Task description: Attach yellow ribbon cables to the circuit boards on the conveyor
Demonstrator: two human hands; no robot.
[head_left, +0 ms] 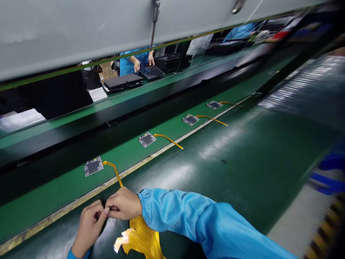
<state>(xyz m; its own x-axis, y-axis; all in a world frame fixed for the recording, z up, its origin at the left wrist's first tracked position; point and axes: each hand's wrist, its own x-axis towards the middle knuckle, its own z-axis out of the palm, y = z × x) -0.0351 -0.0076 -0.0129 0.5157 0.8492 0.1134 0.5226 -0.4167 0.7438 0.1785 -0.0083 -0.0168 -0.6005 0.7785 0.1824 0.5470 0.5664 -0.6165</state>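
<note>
Well, at the near left, the left hand (88, 230) rises over a dark green mat (242, 180), its fingers (104, 212) closed in a pinch against the right hand's fingers (113, 203). Both pinch a small dark piece (114, 208), mostly hidden between them, so its exact form cannot be told. Just below, a loose bunch of amber flex strips (140, 237) lies on the mat, thin and light, likely to bend or crease easily and best held flat near an end. The right hand (123, 203) sits beside the nearest amber flex cable (115, 169), whose lower end reaches the hand. That cable leads up to a printed circuit board (93, 166) on a green conveyor strip (64, 205). The board looks rigid but delicate, so its bare edges seem the safest hold. Three more boards (147, 139) with similar cables (168, 140) line the strip toward the right. Beyond, a co-worker's hands (137, 64) hold a dark flat panel (151, 73). The right arm's blue sleeve (172, 212) crosses the foreground toward the lower right, near black-and-yellow hazard striping (320, 230).
</note>
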